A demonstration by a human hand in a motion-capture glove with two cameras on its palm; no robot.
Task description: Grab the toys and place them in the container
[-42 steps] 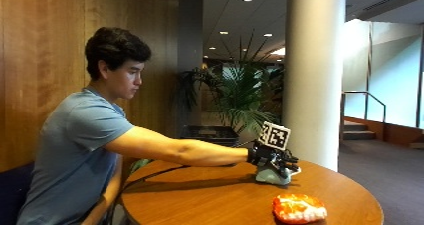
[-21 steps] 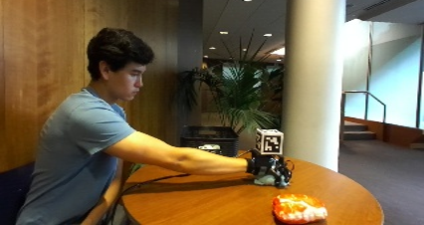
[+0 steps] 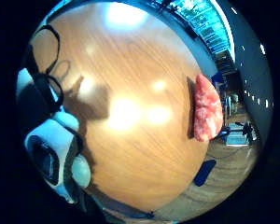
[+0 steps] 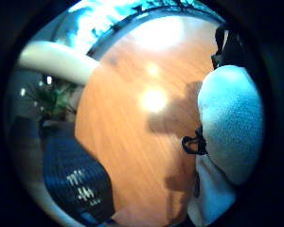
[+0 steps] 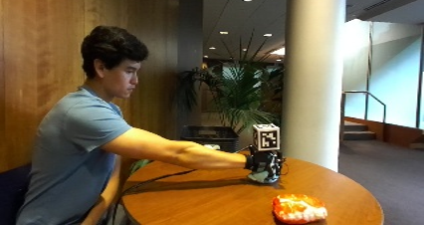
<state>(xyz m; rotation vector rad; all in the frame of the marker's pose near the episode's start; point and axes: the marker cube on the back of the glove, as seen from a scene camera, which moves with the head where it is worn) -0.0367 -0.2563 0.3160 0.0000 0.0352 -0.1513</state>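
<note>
The pale blue soft toy (image 5: 266,175) sat in the right hand (image 5: 263,162), whose grip was curled round it, low over the round wooden counter (image 5: 199,200). In the thumb-side palm view the toy (image 4: 229,123) filled the space against the palm. The dark slatted bin (image 5: 210,135) stood beyond the counter's far edge, toward the plant, so the carry looked to run away from the person. Its inside did not show. The orange-and-white toy (image 5: 299,208) lay on the counter's near side, well apart from the hand.
</note>
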